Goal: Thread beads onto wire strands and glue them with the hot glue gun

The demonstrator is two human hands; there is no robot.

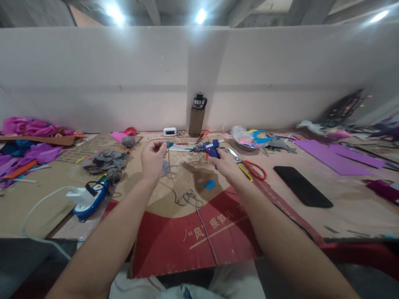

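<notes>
The glue gun point(212, 148) has a smooth plastic body. Nearer than the glue gun: cardboard point(174, 249), matt brown paper with a smooth red print; yarn point(190, 198), soft, fibrous. Behind it: bottle point(197, 120), smooth, tinted, apparently plastic. Right of it: scissors point(254, 169), shiny metal blades, smooth plastic handles; phone point(302, 186), smooth black face. Left of it: power strip point(93, 204), glossy plastic.

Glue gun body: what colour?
Dark blue glue gun, best seen in the head view.
</notes>
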